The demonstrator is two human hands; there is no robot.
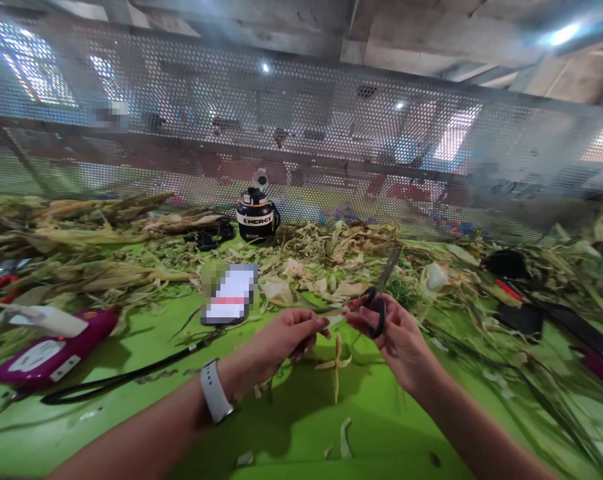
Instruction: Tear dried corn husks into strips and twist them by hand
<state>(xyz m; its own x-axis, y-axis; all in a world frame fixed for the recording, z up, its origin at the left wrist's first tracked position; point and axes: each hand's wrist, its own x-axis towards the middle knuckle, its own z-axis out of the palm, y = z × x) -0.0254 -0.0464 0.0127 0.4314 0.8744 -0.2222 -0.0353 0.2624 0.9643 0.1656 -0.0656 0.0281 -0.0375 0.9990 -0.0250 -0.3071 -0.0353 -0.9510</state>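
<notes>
Left hand (286, 337), banded at the wrist by one white smartwatch (215, 391), closed in a pinch on one thin, pale dry husk strip (337, 319). Strip bridging the gap to the right hand (399, 340), closed through the black loop handles of one pair of scissors (379, 297), grey blades angled up and away. Just below both hands, one curled husk scrap (335, 365) on smooth green tabletop (291, 433). Beyond the left hand, one black jug (255, 217) lettered "ENERGY".

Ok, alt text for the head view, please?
Right hand holds black scissors against a thin leaf strip pinched by the left hand, above a green table littered with dried husks.
</notes>
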